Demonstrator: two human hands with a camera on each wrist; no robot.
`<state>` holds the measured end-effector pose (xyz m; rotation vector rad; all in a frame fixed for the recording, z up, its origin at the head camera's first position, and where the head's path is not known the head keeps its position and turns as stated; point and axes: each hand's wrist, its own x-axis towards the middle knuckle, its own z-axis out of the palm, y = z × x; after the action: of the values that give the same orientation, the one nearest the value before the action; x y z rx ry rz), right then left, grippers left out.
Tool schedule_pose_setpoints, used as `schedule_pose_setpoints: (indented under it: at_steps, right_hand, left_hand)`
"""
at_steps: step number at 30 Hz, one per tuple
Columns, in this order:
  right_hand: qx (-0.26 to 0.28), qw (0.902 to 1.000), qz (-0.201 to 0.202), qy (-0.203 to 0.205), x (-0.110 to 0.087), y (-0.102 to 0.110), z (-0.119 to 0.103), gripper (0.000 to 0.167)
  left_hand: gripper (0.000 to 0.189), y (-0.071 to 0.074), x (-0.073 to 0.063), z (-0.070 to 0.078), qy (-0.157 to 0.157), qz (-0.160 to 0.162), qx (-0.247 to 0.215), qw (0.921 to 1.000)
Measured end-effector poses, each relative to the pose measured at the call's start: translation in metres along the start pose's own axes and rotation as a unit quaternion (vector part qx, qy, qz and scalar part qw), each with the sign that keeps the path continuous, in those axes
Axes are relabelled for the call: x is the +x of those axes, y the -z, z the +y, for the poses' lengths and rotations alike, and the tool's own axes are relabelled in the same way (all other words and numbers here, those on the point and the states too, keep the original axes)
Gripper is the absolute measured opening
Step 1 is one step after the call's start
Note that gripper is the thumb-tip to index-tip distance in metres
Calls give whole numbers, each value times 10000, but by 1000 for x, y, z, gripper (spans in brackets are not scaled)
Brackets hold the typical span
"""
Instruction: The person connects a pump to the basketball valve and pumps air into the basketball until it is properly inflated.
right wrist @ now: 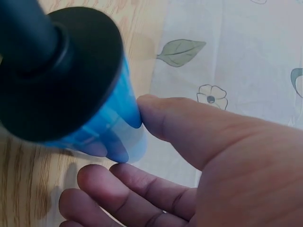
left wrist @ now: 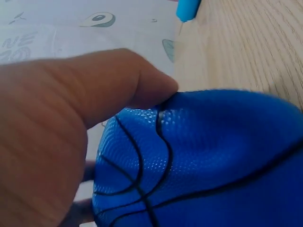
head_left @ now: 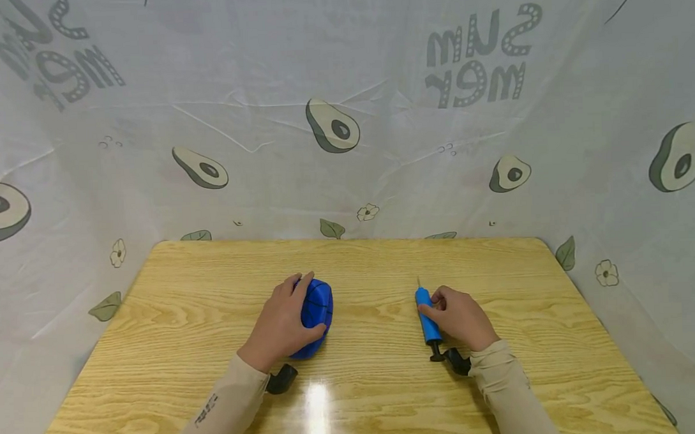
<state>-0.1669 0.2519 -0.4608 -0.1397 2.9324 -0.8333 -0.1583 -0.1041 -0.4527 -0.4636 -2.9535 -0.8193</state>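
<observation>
My left hand [head_left: 281, 325] grips a dented, partly deflated blue ball [head_left: 318, 305] with black lines on the left half of the table. In the left wrist view the thumb presses the top edge of the ball [left wrist: 213, 142], while the other fingers are mostly hidden behind it. To the right, my right hand [head_left: 461, 316] pinches a blue hand pump [head_left: 430, 323] by its barrel. The pump's thin needle [head_left: 419, 282] points away from me and its black handle [head_left: 436, 354] towards me. The right wrist view shows the pump's black end cap [right wrist: 90, 90] close up.
Both things are over a wood-grain table [head_left: 365, 382] with rounded far corners. A pale curtain [head_left: 251, 86] printed with avocados and leaves hangs behind the table and along its sides. Black camera mounts [head_left: 282, 379] sit at the wrists.
</observation>
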Motion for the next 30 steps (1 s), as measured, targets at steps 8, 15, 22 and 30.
schedule_pose_setpoints:
  at_steps: [8,15,22,30]
  right_hand:
    - [38,9998,-81,159,0,-1,-2,27]
    - [174,9992,-219,279,1,-3,-3,28]
    - [248,9981,-520,238,0,-3,-4,32]
    - [220,9969,-613,448,-1,-3,-3,29]
  left_hand:
    - [89,8,-3,0,-345,-159,156,9992]
    - [84,14,-3,-5,-758,-405,55,9963]
    - [77,10,-1,-10,-579,-289,-72,9979]
    - [70,13,0,-13,-706,-173,-218,9971]
